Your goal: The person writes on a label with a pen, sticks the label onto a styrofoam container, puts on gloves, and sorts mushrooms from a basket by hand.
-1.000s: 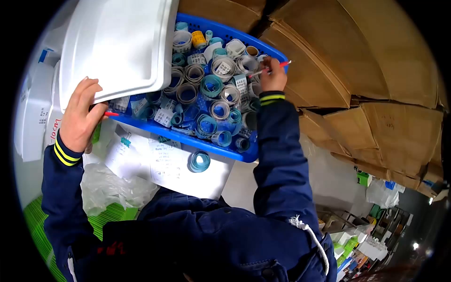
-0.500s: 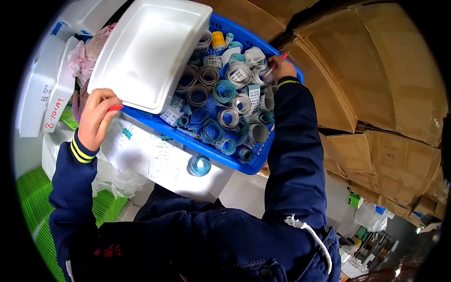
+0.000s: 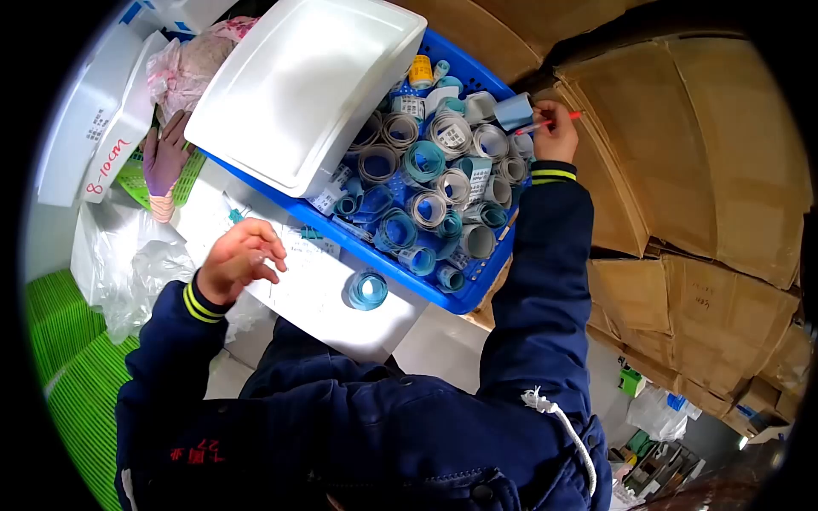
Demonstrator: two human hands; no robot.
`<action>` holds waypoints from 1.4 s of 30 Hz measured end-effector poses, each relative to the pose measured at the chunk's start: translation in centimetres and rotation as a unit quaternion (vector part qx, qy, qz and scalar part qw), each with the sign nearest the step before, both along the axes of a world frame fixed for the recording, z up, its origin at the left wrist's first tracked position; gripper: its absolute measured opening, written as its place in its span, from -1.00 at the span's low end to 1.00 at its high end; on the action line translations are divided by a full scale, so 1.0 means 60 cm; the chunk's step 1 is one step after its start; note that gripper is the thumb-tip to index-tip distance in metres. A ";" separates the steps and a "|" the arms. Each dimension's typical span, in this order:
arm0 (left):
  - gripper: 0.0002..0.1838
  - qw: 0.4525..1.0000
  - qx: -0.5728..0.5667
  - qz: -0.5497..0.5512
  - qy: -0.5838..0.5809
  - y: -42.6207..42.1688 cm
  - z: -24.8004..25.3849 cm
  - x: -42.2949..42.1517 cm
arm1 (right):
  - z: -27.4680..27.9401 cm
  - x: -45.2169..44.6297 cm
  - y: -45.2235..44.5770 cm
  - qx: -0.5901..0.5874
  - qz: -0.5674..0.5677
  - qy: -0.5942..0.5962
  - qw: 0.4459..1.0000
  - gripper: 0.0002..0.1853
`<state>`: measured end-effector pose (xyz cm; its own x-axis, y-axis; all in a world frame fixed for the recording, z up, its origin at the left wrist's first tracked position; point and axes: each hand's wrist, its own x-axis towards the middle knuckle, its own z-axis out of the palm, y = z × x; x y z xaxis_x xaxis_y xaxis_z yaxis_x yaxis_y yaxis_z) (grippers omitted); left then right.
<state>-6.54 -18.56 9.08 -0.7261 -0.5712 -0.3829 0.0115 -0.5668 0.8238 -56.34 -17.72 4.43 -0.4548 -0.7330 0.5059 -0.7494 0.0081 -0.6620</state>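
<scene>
Over papers (image 3: 311, 262), left hand (image 3: 244, 258), now off tray (image 3: 298, 89)

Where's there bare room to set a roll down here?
The white surface is bare below the loose roll, towards its near edge. The white tray also looks bare, but it partly covers the blue basket. Crowded: the basket, packed with rolls, and the surface's left part, under clipped papers.

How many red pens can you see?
1. The red pen is in the person's right hand, by the edge of the blue basket. More could be hidden among the rolls.
</scene>
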 end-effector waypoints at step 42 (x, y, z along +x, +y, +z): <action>-0.68 0.819 0.559 -0.044 0.118 0.276 -0.195 0.117 | -0.156 0.777 0.489 -0.049 -0.031 -0.718 0.693 -0.49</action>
<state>0.50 -1.98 -2.62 -0.8750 0.0995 -0.4737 0.0146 -0.9728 -0.2312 -9.72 11.64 -4.94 -0.5704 -0.6834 -0.4556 0.6835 -0.0874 -0.7247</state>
